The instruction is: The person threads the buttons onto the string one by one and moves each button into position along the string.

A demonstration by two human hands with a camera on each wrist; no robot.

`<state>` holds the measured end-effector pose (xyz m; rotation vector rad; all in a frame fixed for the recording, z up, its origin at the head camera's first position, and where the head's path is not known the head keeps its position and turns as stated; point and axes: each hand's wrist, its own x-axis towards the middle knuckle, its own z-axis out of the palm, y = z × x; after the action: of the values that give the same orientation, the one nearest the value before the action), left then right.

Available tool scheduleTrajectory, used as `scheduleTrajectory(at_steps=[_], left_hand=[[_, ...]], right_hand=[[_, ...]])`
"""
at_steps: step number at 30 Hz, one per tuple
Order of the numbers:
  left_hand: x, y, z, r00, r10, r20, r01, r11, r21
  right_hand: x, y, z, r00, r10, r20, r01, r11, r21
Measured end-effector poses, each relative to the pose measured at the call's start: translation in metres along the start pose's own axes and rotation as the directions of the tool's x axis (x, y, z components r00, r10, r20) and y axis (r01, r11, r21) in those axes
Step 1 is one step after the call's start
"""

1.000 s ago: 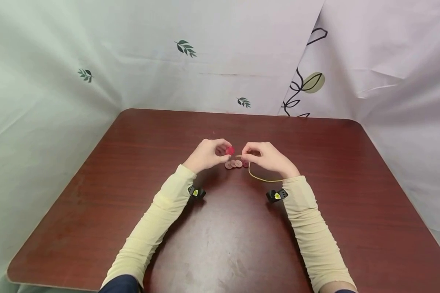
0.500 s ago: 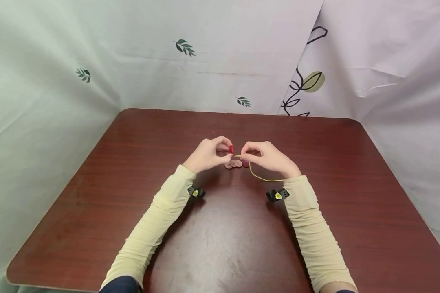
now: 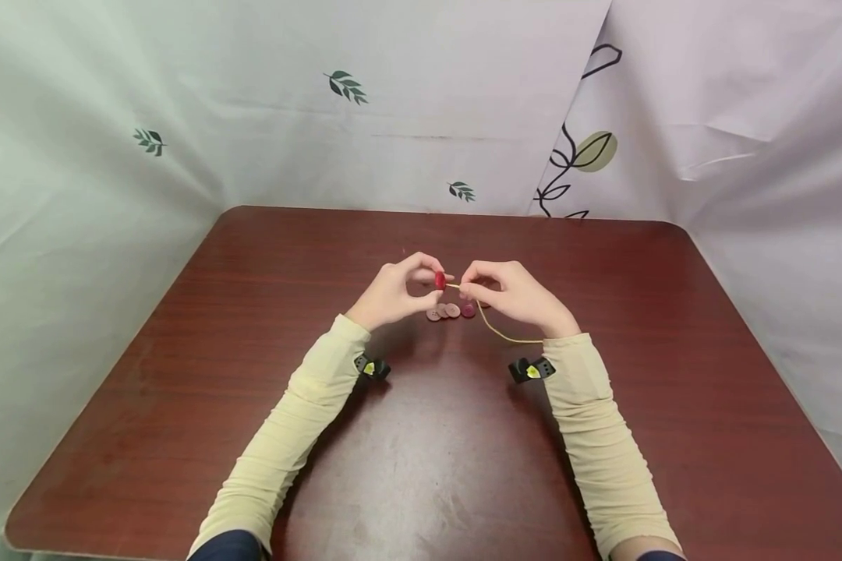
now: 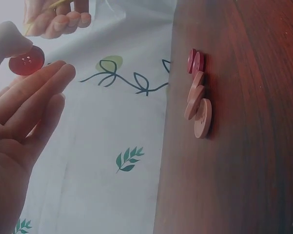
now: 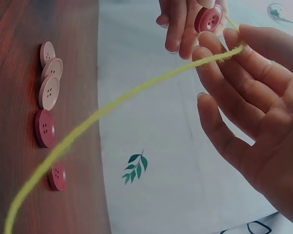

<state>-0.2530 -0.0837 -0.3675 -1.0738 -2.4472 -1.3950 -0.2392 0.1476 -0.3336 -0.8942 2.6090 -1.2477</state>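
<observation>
Pinching the red button point(image 4: 28, 62), left fingers point(image 4: 33, 93) have turned it sideways.

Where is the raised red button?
In the head view, the red button is near centre, pinched by the left hand, just left of the yellow yarn in the right hand.

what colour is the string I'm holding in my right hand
The string is yellow; it shows best in the right wrist view.
</observation>
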Motion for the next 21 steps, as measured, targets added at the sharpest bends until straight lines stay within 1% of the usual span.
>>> scheduleTrajectory(at_steps=[3,8,14,18,21], left_hand=[[-0.0004,0.0000,-0.0001,1.000,0.003,0.012,-0.003,1.000,-0.003],[-0.0007,0.0000,0.0008,0.999,0.007,0.042,-0.006,1.000,-0.017],[-0.0001,0.0007,-0.0001,0.998,0.027,0.060,-0.026,0.999,-0.024],[0.0004,0.0018,0.0002,0.997,0.039,0.067,-0.038,0.999,-0.017],[0.0008,0.0023,0.0010,0.996,0.036,0.079,-0.035,0.999,-0.007]], right_hand=[[0.0004,-0.0011,0.0011,1.000,-0.002,-0.005,0.002,1.000,0.003],[0.0010,-0.0006,0.0025,1.000,-0.004,0.000,0.004,1.000,-0.029],[0.0009,-0.0001,0.0017,1.000,0.003,0.013,-0.003,0.999,-0.033],[0.0012,0.0002,0.0014,1.000,0.002,0.019,-0.001,0.999,-0.045],[0.0012,-0.0001,0.0012,1.000,0.000,0.021,0.001,0.999,-0.047]])
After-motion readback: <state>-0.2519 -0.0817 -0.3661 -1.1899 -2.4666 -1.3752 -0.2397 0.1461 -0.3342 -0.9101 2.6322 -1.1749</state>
